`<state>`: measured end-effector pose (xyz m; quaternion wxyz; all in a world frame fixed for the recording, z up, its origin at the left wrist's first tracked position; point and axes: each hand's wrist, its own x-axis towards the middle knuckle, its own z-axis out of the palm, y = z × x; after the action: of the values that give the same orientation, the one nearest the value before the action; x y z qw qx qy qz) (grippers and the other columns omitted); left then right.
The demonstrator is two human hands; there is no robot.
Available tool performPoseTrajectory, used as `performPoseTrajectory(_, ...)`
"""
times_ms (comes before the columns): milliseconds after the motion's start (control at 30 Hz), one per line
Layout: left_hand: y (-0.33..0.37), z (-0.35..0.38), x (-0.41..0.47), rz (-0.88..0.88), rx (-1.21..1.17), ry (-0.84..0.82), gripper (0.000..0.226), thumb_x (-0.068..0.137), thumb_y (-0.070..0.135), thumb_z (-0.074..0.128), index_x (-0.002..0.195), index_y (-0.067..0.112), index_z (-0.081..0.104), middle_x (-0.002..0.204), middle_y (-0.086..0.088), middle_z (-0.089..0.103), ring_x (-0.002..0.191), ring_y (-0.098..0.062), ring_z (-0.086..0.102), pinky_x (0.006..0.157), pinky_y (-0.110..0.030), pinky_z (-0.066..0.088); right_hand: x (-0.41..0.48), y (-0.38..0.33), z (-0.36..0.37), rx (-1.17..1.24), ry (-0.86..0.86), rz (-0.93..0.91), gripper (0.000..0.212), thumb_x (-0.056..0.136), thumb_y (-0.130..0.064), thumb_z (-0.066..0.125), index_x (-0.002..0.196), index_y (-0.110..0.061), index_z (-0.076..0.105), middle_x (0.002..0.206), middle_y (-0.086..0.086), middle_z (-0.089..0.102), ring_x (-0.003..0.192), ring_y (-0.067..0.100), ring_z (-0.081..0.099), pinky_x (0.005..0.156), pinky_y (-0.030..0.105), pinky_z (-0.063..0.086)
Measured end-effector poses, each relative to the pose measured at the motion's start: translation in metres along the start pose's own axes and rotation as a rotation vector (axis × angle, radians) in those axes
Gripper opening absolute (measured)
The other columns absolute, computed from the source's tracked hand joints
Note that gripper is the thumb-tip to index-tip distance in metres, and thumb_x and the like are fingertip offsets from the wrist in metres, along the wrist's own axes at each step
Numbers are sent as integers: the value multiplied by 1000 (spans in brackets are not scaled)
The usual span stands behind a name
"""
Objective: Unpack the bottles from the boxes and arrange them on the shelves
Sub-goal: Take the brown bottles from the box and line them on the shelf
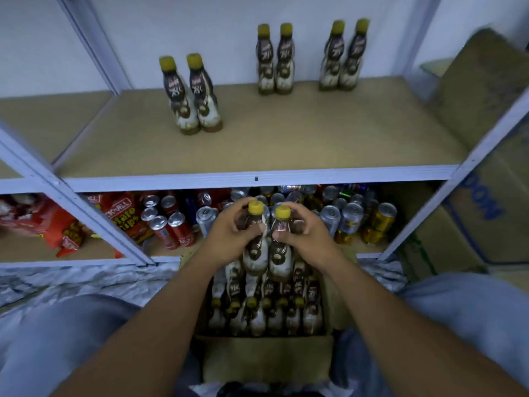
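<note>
1. Early days on this one. Six bottles are already standing on the upper shelf: one pair left of centre, one pair at top centre, one pair to the upper right. All upright, and each pair sits shoulder to shoulder, well apart from the next pair.
2. Two more are on the way. The left grip is curled round the neck of the left bottle, and the right grip is curled round the neck of the right bottle. Both bottles are upright with yellow caps up, side by side in mid frame, just above the open box and in front of the lower shelf edge.
3. My guess is this pair is mid-lift and headed for the upper shelf, which has lots of bare board left along the front.
4. Still to do: the box at bottom centre looks nearly full. I count about six caps in the near row and there are more bottles behind them, but it's too blurry and too hidden by the hands for an exact number.
5. More cardboard boxes are stacked at the right edge. I can't tell what's in them.
6. The lower shelf already holds a crowd of drink cans and some red chip bags, too many to count properly.
</note>
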<state>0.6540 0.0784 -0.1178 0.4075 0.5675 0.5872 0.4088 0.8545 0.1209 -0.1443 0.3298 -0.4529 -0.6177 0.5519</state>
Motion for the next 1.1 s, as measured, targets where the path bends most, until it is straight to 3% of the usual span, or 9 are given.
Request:
performPoseTrajectory(100,48,1,8,75,-31,-21,50,89,9,76,129,33,55,123,9,67,107,6,64,90,-14,50,-8,-39,-27,-2,28,-99,63,82,-17,85,135,-34,56,126,-7,63,117,18,62,101,45,52)
performPoseTrajectory(200,91,3,19,123,-32,-37,53,89,14,77,135,28,55,123,6,68,99,-1,69,84,-18,53,-12,-75,-55,9,73,-168,63,81,-9,84,134,-30,58,118,1,66,105,20,68,95,46,56)
performPoseTrajectory(367,148,12,48,221,-30,-45,53,87,16,80,131,34,57,119,7,70,102,-12,70,92,-34,56,-5,-123,-103,-57,150,-259,61,78,-18,87,128,-40,59,117,-3,67,105,13,67,92,36,57)
performPoseTrajectory(467,171,20,69,255,-42,-64,52,87,15,79,126,41,58,120,9,69,104,-11,70,95,-34,57,4,-146,-130,-54,169,-288,61,81,-11,84,128,-38,58,117,-2,65,97,6,68,82,22,57)
performPoseTrajectory(600,190,30,102,298,-43,-94,51,88,15,79,124,45,58,122,11,69,107,-7,68,96,-34,57,28,-166,-156,-58,168,-323,61,82,-6,82,128,-35,56,118,0,65,92,2,68,75,17,55)
performPoseTrajectory(733,205,39,143,366,-21,-87,50,88,12,78,120,45,57,120,13,69,111,-6,66,98,-33,55,60,-179,-181,-55,203,-363,60,80,1,82,119,-39,60,114,0,67,93,9,71,78,22,58)
performPoseTrajectory(867,212,52,187,394,-7,-66,51,88,10,77,120,43,56,120,9,69,111,-9,67,100,-34,55,96,-184,-207,-69,223,-379,59,80,3,81,127,-26,60,114,5,67,98,19,72,85,31,60)
performPoseTrajectory(1000,214,67,231,394,3,-60,50,89,9,76,123,39,56,122,6,69,114,-10,66,103,-37,53,133,-184,-232,-86,261,-374,55,80,3,80,118,-32,62,110,2,68,99,24,72,83,31,60)
performPoseTrajectory(1100,215,79,265,386,11,-62,49,89,12,77,122,41,56,121,10,68,117,-10,64,106,-39,51,156,-181,-253,-118,286,-359,53,81,-2,80,118,-36,62,110,-3,68,95,17,72,78,24,59)
